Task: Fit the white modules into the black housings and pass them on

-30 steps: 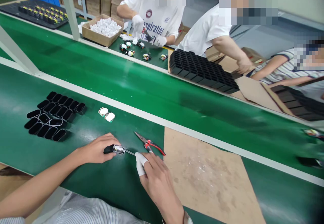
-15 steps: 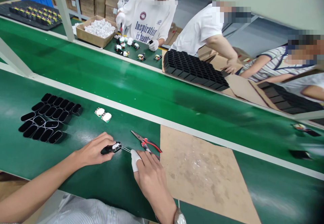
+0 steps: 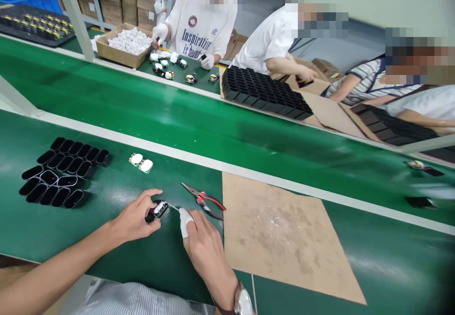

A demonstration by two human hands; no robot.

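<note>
A small black oval casing (image 3: pixel 150 216) with white material and a circuit part (image 3: pixel 161 208) in its open end is gripped by my left hand (image 3: pixel 137 215), between thumb and fingers, the index finger lifted. My right hand (image 3: pixel 202 236), wearing a white finger cot (image 3: pixel 185 222), pinches thin metal tweezers (image 3: pixel 173 206). Their tips reach the casing's open end; whether they grip anything there I cannot tell. Beyond my right hand lie red-handled long-nose pliers (image 3: pixel 203 198), jaws pointing up and left. Two circuit boards with white tops (image 3: pixel 141 162) lie farther back.
Several empty black casings (image 3: pixel 64 163) stand grouped at the left. A cardboard sheet (image 3: pixel 280 234) lies to my right. Past a pale rail (image 3: pixel 170 152) runs a green conveyor (image 3: pixel 199 125). Co-workers (image 3: pixel 202 21) sit opposite, beside a box of white pieces (image 3: pixel 124 56) and stacked black casings (image 3: pixel 263 92).
The tweezers' two prongs, apart before, now look closed together at the casing. My left index finger has lifted off the casing. The whole view has shifted slightly.
</note>
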